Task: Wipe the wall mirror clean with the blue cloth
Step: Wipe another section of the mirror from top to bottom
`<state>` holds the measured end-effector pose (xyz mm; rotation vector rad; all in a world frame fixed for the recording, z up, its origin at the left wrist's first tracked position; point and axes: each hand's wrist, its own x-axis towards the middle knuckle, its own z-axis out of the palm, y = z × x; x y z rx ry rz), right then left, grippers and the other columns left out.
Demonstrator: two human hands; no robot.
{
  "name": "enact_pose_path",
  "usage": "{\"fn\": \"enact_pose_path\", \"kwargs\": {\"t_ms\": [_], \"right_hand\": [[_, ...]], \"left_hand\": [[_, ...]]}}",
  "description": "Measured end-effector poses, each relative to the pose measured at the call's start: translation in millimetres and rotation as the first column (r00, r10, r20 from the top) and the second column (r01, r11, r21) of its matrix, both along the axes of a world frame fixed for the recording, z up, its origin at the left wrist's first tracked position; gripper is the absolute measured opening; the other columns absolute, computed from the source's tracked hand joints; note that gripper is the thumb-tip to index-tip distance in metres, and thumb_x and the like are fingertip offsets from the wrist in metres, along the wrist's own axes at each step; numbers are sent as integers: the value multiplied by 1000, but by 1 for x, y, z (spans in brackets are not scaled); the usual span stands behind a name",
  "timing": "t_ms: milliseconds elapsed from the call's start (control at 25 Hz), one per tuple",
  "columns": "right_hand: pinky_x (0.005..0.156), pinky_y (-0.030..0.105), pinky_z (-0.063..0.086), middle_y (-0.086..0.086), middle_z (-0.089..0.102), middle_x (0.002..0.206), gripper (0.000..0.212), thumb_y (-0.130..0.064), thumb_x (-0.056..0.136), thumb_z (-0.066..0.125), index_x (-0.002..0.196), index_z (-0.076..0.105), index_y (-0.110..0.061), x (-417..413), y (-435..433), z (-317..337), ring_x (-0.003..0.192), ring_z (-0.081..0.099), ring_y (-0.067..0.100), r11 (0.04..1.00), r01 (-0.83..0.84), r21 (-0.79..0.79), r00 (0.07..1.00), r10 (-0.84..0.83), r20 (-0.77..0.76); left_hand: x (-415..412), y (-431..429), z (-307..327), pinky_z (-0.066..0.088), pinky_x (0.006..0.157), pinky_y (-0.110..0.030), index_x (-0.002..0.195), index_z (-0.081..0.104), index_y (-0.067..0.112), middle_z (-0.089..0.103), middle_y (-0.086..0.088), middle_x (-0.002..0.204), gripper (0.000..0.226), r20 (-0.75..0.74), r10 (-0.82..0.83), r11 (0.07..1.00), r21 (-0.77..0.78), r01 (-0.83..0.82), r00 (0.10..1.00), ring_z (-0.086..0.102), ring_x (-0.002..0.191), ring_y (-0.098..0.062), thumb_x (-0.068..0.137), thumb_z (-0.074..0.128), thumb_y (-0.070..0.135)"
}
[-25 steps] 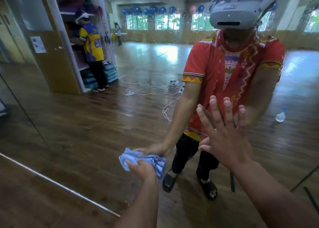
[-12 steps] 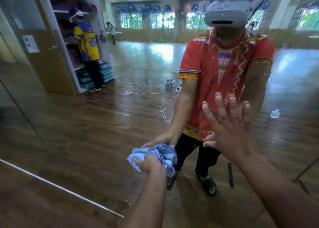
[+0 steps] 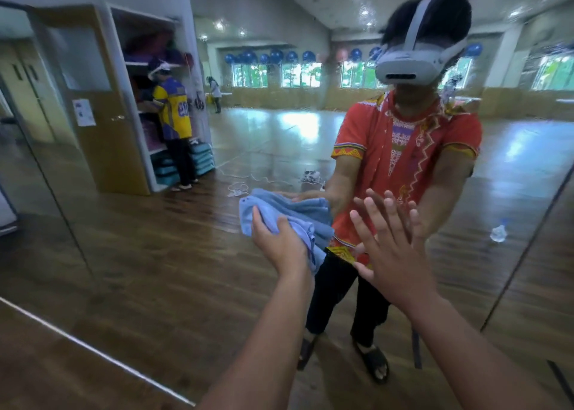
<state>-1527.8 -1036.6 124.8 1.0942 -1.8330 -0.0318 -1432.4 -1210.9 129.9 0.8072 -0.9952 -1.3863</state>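
Against the wall mirror (image 3: 139, 238) the blue cloth (image 3: 289, 210) is bunched, near the middle of the glass, and is gripped by the left hand (image 3: 279, 248) — fingers curled round it. Just beside it, the right hand (image 3: 394, 254) is laid flat against the glass — fingers straight and spread, nothing held.

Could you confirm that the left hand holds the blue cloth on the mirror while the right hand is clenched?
Not quite: in the head view the right hand is open, fingers spread straight toward the mirror. The left hand does hold the blue cloth on the mirror.
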Motion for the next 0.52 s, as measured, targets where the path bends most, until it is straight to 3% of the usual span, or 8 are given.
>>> {"fn": "enact_pose_path", "kwargs": {"t_ms": [120, 320, 440, 520], "right_hand": [[122, 65, 7, 15, 12, 170, 119, -53, 68, 86, 162, 22, -17, -12, 38, -3, 156, 11, 39, 999, 29, -27, 999, -29, 14], [120, 68, 6, 15, 16, 169, 130, -53, 56, 93, 161, 26, -17, -35, 82, 7, 155, 15, 40, 995, 87, -49, 995, -84, 60], [119, 70, 3, 14, 11, 170, 144, -62, 44, 93, 162, 24, -16, -44, 85, 6, 155, 12, 40, 995, 97, 9, 991, -97, 95], [120, 69, -3, 14, 7, 171, 149, -68, 43, 90, 162, 20, -16, -47, 81, 5, 156, 9, 41, 993, 114, 38, 987, -118, 114]], "left_hand": [[-13, 43, 23, 27, 120, -38, 150, 44, 19, 33, -10, 158, 58, 132, 41, 977, -212, -12, 990, 31, 146, -23, 95, 60, 9], [-45, 100, 39, 22, 113, -27, 149, 46, 31, 23, 2, 163, 57, 232, 155, 852, -524, -11, 960, 25, 141, -18, 96, 59, 13], [-62, 104, 32, 21, 114, -32, 151, 43, 26, 22, -4, 165, 54, 287, 295, 781, -622, -57, 911, 28, 142, -29, 98, 54, 16], [-69, 95, 12, 22, 115, -39, 150, 44, 23, 23, -9, 164, 51, 309, 354, 791, -602, -106, 883, 28, 144, -36, 99, 49, 22]]}}
